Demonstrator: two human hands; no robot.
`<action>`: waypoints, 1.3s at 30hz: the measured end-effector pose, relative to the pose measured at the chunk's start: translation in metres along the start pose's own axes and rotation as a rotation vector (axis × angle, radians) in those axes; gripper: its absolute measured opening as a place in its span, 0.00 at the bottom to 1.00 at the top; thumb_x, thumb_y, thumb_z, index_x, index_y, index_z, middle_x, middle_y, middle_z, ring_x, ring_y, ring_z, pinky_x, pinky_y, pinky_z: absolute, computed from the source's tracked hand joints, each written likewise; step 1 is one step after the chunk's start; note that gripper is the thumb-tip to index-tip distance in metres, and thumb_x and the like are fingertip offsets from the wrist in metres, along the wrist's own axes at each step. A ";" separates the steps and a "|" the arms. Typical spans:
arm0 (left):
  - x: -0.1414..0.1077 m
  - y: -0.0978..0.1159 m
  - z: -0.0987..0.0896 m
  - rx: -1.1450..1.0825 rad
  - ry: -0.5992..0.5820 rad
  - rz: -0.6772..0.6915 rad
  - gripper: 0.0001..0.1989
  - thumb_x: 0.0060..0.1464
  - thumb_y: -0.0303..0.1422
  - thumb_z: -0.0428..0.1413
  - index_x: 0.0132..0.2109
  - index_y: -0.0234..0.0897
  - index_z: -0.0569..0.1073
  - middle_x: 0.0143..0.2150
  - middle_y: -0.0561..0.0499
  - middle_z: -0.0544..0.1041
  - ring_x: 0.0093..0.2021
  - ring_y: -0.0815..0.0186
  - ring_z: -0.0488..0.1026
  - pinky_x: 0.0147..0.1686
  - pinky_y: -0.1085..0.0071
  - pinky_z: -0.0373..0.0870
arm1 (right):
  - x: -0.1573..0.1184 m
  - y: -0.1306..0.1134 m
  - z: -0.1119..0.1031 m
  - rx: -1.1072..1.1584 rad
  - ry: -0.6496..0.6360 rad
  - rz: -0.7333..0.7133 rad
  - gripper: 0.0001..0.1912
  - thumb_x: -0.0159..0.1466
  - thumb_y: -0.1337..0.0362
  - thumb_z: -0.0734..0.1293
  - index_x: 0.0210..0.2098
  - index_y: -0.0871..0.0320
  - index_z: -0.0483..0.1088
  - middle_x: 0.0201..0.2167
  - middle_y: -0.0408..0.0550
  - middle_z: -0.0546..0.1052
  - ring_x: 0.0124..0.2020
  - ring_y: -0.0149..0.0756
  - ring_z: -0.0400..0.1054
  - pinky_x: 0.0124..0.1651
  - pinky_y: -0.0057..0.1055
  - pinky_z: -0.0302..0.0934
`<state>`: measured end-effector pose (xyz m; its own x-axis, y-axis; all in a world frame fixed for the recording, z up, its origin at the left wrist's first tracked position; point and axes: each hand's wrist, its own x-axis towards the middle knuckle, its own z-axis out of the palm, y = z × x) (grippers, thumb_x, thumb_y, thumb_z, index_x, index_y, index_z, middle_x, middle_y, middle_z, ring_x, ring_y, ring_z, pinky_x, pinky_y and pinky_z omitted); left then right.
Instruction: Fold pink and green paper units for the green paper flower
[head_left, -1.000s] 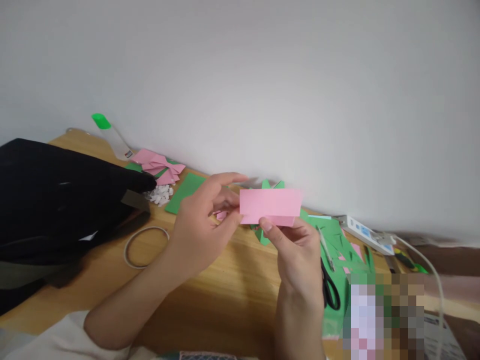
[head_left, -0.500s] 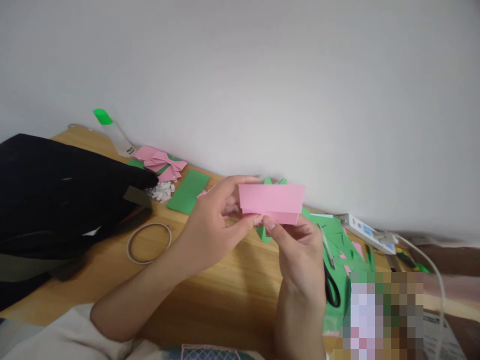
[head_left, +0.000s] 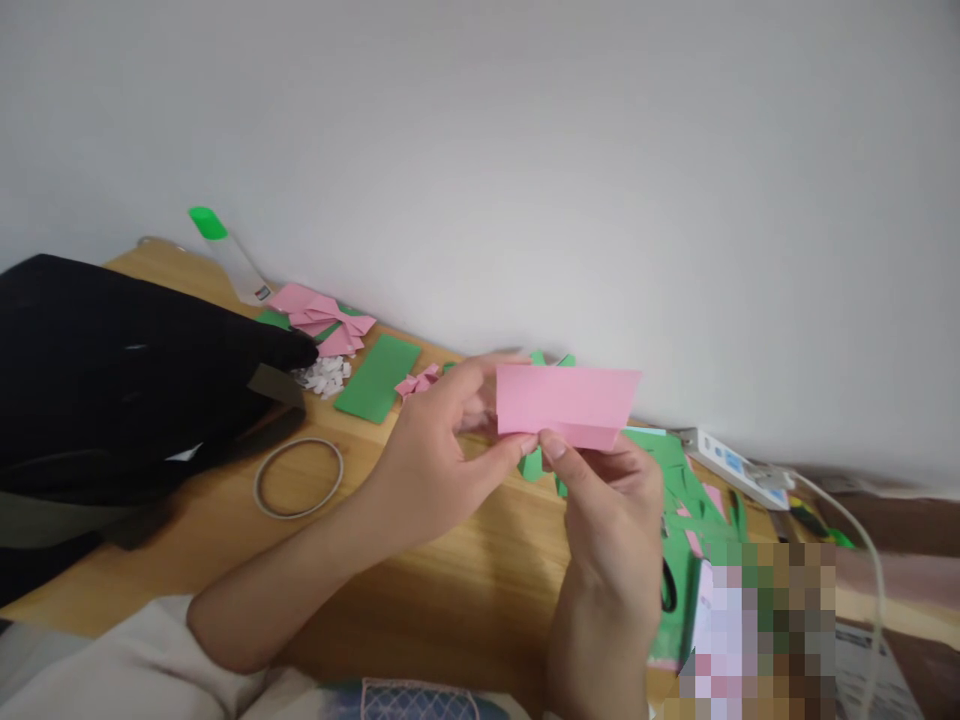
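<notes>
Above the wooden table, the left hand and right hand hold up a sheet of pink paper, each pinching it at the lower edge with the thumbs side by side in front. The step in hand looks like creasing a narrow strip along that edge; the next move seems to call for level layers and firm, even thumb pressure outward along the fold.

Hands pinching, thumbs adjacent, forearms bare
</notes>
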<state>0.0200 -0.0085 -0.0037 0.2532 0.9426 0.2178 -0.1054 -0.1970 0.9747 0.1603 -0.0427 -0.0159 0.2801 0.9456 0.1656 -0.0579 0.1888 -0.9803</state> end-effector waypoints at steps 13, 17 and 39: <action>0.003 0.000 -0.017 -0.010 0.004 -0.051 0.23 0.50 0.28 0.64 0.54 0.39 0.73 0.33 0.55 0.83 0.34 0.68 0.81 0.34 0.77 0.76 | 0.004 -0.010 -0.019 0.026 0.273 -0.039 0.05 0.50 0.66 0.78 0.27 0.53 0.80 0.23 0.42 0.81 0.23 0.28 0.70 0.30 0.27 0.66; 0.003 -0.004 -0.009 -0.123 -0.074 -0.122 0.26 0.49 0.31 0.66 0.56 0.38 0.73 0.36 0.52 0.84 0.37 0.64 0.82 0.41 0.72 0.78 | 0.001 -0.006 -0.007 0.059 0.120 0.004 0.04 0.53 0.66 0.77 0.29 0.51 0.80 0.24 0.41 0.81 0.25 0.30 0.73 0.31 0.28 0.68; 0.001 0.006 -0.019 0.097 -0.051 -0.012 0.19 0.51 0.24 0.62 0.50 0.40 0.75 0.28 0.59 0.83 0.31 0.70 0.81 0.34 0.80 0.76 | 0.000 -0.007 -0.027 -0.270 -0.060 -0.214 0.08 0.57 0.72 0.73 0.30 0.50 0.79 0.31 0.40 0.80 0.34 0.33 0.73 0.39 0.32 0.66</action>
<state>0.0015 -0.0032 0.0013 0.3031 0.9304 0.2063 -0.0091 -0.2137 0.9769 0.1867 -0.0513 -0.0123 0.2007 0.9075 0.3689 0.2540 0.3155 -0.9143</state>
